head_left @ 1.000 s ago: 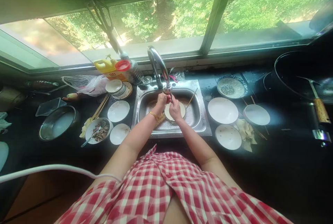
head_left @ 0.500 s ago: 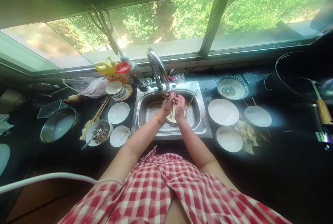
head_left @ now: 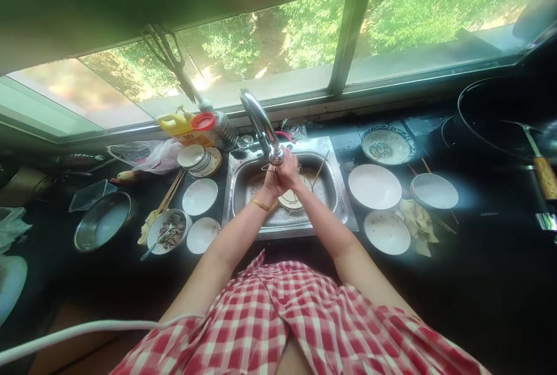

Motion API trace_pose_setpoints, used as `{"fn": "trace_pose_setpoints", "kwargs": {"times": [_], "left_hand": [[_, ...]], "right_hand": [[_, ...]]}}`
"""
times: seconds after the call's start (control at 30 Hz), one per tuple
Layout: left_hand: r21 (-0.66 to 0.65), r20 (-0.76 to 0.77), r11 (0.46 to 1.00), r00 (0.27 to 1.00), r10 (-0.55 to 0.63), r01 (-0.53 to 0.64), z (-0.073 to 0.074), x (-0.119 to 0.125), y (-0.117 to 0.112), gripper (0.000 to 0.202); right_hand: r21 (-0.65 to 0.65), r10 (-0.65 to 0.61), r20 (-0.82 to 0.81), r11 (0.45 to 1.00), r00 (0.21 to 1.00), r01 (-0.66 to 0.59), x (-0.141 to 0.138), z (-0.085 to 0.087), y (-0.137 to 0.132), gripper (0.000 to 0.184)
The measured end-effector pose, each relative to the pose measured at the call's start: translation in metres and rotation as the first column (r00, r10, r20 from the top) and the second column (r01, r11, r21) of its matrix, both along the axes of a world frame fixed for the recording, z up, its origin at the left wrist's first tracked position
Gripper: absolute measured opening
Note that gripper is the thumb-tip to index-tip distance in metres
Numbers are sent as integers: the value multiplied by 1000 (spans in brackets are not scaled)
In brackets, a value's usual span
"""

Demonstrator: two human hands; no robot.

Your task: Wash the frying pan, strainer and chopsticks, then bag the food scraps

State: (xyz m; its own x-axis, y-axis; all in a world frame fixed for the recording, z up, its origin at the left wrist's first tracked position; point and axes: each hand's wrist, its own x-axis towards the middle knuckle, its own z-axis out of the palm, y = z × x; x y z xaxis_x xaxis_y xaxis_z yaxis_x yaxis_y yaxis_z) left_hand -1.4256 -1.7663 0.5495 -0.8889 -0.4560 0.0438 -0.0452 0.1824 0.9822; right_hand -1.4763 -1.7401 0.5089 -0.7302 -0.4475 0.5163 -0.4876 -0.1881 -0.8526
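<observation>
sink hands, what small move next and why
Probably lower both hands to the plate in the sink. The left hand and right hand are pressed together right under the faucet spout, holding something thin I cannot make out, while the plate sits just beneath them.

Yellow jug (head_left: 179, 126) label (red print) too small to read.

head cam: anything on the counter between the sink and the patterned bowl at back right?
Nothing stands there: in the head view the dark counter between the sink rim and the patterned bowl is bare, apparently wet.
</observation>
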Motion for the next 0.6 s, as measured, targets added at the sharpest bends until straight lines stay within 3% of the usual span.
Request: {"fn": "trace_pose_setpoints", "kwargs": {"times": [0.1,0.2,0.27,0.33,0.4,0.47,0.53,0.6], "left_hand": [[148,-8,988,999,36,-35,3,0,-2,58],[111,-30,987,992,122,-118,-2,1,-5,50],[99,-43,990,993,109,-104,-4,2,-5,50],[131,-47,991,998,47,-40,-2,4,-5,58],[187,-69,981,997,-45,57,3,4,-3,66],[216,-109,966,987,-120,141,9,1,-3,68],[151,-96,979,988,-121,135,10,-2,-5,64],[17,-41,998,998,-55,56,5,-6,-9,61]], "right_hand": [[19,22,26,1000,999,-22,-3,-3,-1,50],[-20,89,-147,995,985,-93,20,-3,1,50],[-13,116,-232,992,966,-122,25,-1,5,48],[10,93,-220,996,971,-93,13,-1,10,47],[27,37,-75,999,996,-35,-8,-6,14,50],[-10,47,204,999,978,-46,-23,-15,17,54],[-148,186,501,981,845,-128,-23,-24,17,58],[-289,353,641,934,682,-212,-12,-31,16,63]]}}
